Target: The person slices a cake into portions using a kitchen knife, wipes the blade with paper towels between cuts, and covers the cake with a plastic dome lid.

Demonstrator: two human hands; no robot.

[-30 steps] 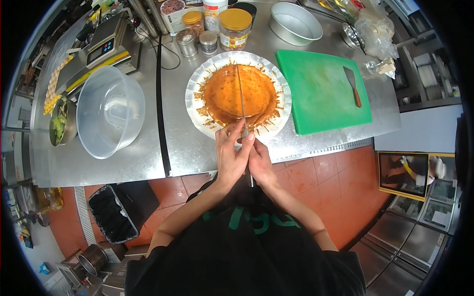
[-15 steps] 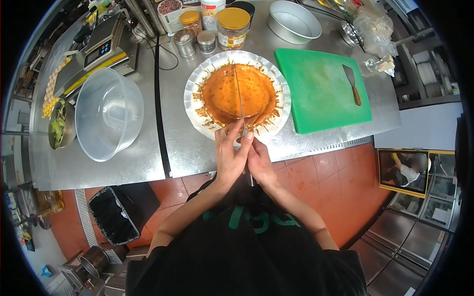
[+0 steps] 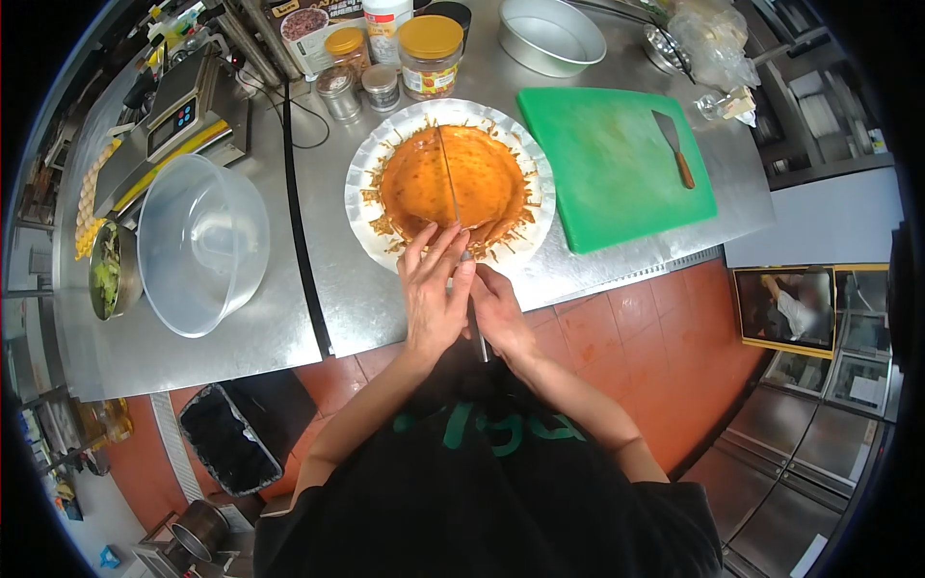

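A long thin knife [image 3: 448, 178] lies lengthwise over a round orange-brown cake [image 3: 487, 178], its blade pointing away from me. Under the cake is a round white liner [image 3: 363, 207] with brown bits stuck around the rim. My right hand [image 3: 503, 313] wraps the knife's handle, close to my body. Against the handle from the left, my left hand [image 3: 436, 297] presses its thumb, while its fingers reach to the base of the blade at the cake's near edge. How deep the blade sits in the cake I cannot tell.
Right of the cake, a green cutting board [image 3: 617, 169] carries a spatula [image 3: 674, 146]. A clear plastic tub [image 3: 202, 246] and a scale [image 3: 183, 120] stand left. Jars [image 3: 430, 58] and a round metal pan [image 3: 552, 39] are behind. A black bin [image 3: 231, 438] stands below the counter.
The view has shifted slightly, so the counter items appear further left. My left fingers lie closer along the base of the blade. The knife remains across the cake.
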